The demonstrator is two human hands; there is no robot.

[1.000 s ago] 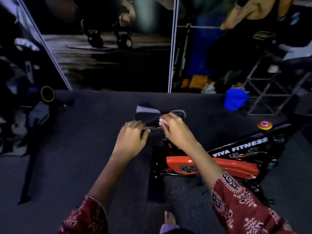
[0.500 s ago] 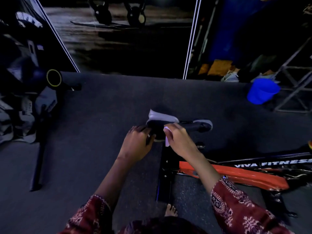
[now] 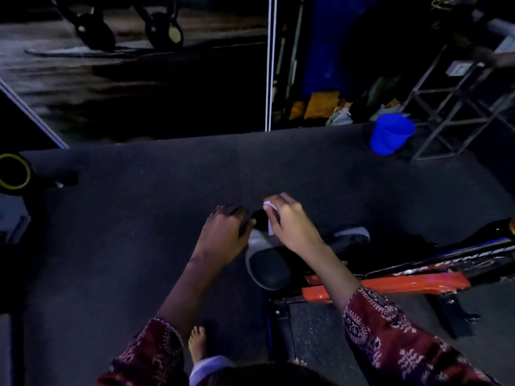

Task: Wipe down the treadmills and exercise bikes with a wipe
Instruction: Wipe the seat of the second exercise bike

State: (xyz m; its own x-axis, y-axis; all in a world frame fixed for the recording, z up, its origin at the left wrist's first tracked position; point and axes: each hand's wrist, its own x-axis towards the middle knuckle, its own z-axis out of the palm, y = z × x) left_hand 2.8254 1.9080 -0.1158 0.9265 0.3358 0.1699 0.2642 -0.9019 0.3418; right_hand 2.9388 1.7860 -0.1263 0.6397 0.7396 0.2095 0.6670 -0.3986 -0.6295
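i'm looking down on a dark grey carpeted floor [image 3: 139,218] in poor light. a black and orange steel exercise bike [image 3: 390,282] lies across the lower right of the view, with white lettering on its frame that is too blurred to read. well apart from it, at the far edge of the carpet, stands a blue plastic bucket [image 3: 390,133].

at the near end of the bike is a black oval pad with a grey rim [image 3: 269,270], and both hands are just above it. the left hand [image 3: 223,232] lies over a dark part of the bike beside the pad. the light is too dim for me to tell whether its fingers close round it or only rest there. the right hand [image 3: 292,227] pinches a small pale wipe [image 3: 271,222] between thumb and fingertips, and the wipe hangs down toward the dark part.

i judge the step in hand to be wiping this end of the bike, with the left hand steadying it. the next move calls for pressing the wipe flat onto the pad and rim and dragging it across. the frame looks not yet done.
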